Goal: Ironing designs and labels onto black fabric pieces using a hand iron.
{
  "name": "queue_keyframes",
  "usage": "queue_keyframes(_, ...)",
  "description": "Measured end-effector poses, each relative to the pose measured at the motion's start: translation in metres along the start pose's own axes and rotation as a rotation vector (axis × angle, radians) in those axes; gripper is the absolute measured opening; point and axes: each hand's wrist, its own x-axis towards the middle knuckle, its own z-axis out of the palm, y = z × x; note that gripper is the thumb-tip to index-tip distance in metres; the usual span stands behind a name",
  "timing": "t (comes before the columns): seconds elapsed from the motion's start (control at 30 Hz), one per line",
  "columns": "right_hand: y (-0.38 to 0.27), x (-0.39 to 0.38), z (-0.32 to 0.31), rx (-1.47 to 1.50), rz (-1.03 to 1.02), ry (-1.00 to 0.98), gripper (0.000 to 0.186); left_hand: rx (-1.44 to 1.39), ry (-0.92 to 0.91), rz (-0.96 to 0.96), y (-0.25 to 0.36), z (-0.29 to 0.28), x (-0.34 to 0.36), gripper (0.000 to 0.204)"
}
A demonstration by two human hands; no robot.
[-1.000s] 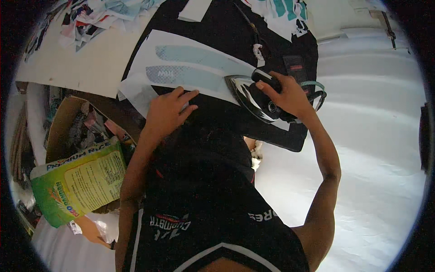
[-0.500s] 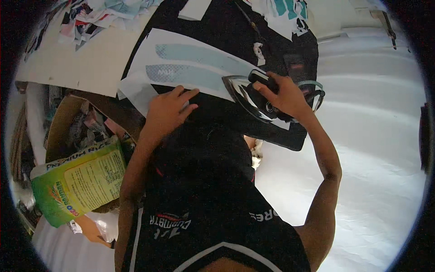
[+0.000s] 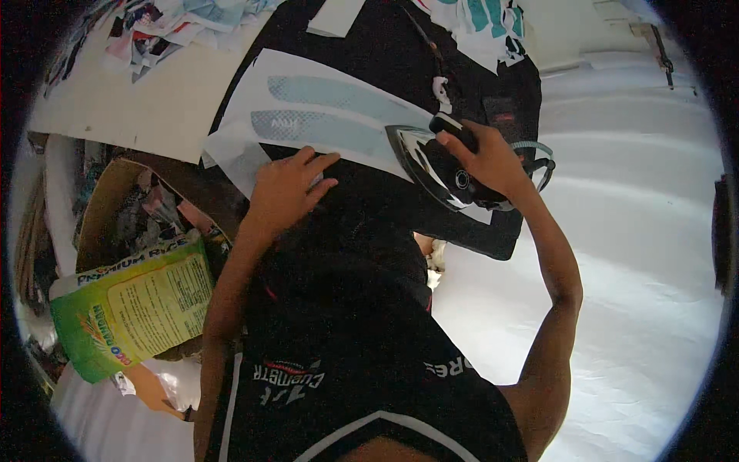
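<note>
My right hand (image 3: 493, 163) is wrapped round the handle of a clothes iron (image 3: 443, 168), black with a shiny metal soleplate. Its tip points left and rests on the right part of a long white paper sheet (image 3: 239, 100) with two pale-blue curved shapes printed on it. Under the sheet lies a black padded board (image 3: 385, 69). Near the sheet's lower edge, my left hand (image 3: 289, 189) lies with fingers spread over the black surface, beside a folded translucent white sheet (image 3: 235, 165). A small pale bit shows between its thumb and forefinger; I cannot make out what it is.
Printed scraps (image 3: 185, 31) heap on a cream table (image 3: 115, 100) at the far left. More cut pieces (image 3: 481, 31) lie at the board's far end. A cardboard box (image 3: 108, 192) of scraps and a green-yellow bag (image 3: 131, 308) stand at left. White sheeting (image 3: 631, 254) spreads at right.
The iron has slid very slightly to the right along the sheet with my right hand round it. My left hand stays in the same place.
</note>
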Motion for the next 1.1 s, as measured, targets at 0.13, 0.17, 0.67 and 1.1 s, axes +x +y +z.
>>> queue_keyframes(0.13,-0.005,-0.005,-0.001,-0.076,-0.014,0.035,0.057,0.0,0.024,0.01,-0.001,0.002,0.0,0.038)
queue_keyframes(0.17,-0.001,-0.005,0.003,-0.115,-0.022,0.066,0.059,0.0,0.024,0.01,-0.001,0.001,0.0,0.038)
queue_keyframes(0.67,-0.008,-0.007,-0.001,-0.05,-0.006,0.055,0.066,-0.002,-0.02,-0.017,0.001,0.0,0.002,0.038)
queue_keyframes(1.1,-0.009,-0.013,0.017,-0.07,-0.2,-0.011,0.063,0.011,0.01,0.003,-0.001,0.001,0.001,0.04)
